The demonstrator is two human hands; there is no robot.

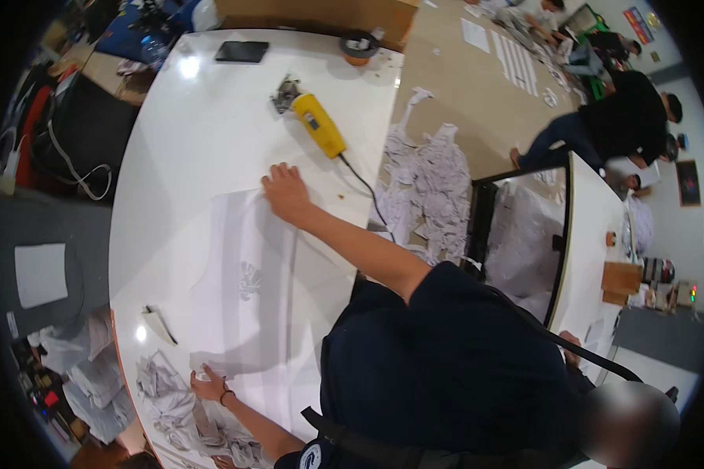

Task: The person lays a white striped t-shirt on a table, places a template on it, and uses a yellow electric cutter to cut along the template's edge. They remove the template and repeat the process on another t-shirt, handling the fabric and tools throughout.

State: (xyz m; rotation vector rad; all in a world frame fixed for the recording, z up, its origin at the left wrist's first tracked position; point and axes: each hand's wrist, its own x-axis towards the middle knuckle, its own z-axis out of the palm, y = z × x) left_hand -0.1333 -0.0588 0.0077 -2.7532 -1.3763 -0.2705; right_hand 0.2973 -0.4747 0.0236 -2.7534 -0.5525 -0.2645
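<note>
On the white table (168, 144), the white cloth (250, 305) lies spread out, a grey motif near its middle, with the person's two hands at opposite ends. Here's the right hand (288, 195), at the far upper corner, palm down, fingers apart and bent, clasping nothing, fingertips reaching past the cloth's edge. Down at the other end, the left hand (209, 385) has its thumb and fingers half curled by the cloth's lower edge, right beside the crumpled heap (164, 391); whether it pinches any fabric, one can't tell. A dark band circles that wrist.

Over by the right hand, the yellow cutter (318, 125) lies on its side, its black cord (371, 191) trailing over the table's edge. Beyond it sits the phone (242, 52), and near the corner, the round tape roll (358, 48). Back near the left hand, a slim tool (160, 325) rests between heap and table rim. And on the floor, a pile of scraps (438, 176); farther off, a co-worker in black (622, 117) bends forward.
</note>
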